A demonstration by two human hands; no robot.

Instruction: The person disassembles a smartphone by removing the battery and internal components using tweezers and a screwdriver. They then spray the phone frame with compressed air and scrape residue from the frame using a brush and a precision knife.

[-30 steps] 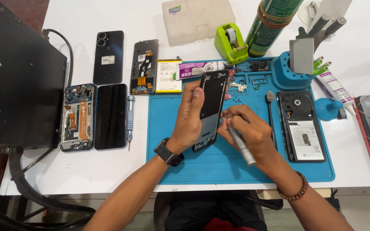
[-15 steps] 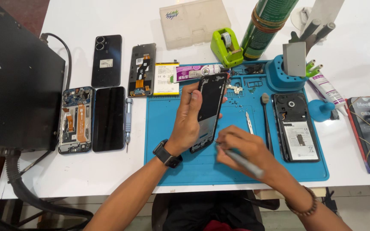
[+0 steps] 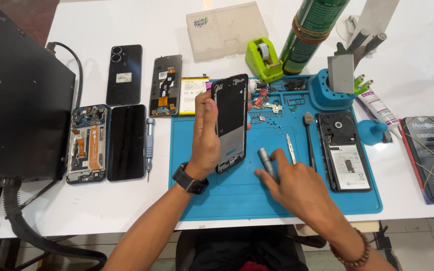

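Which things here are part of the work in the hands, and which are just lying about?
In hand:
left hand holding phone frame
right hand on grey screwdriver
blue mat

Lying about:
tape dispenser
green can
plastic box
black phone

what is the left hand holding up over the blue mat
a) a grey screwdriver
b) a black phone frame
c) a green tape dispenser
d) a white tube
b: the left hand grips a black phone frame upright above the blue mat, while the tape dispenser and tube lie untouched and the right hand is on the screwdriver.
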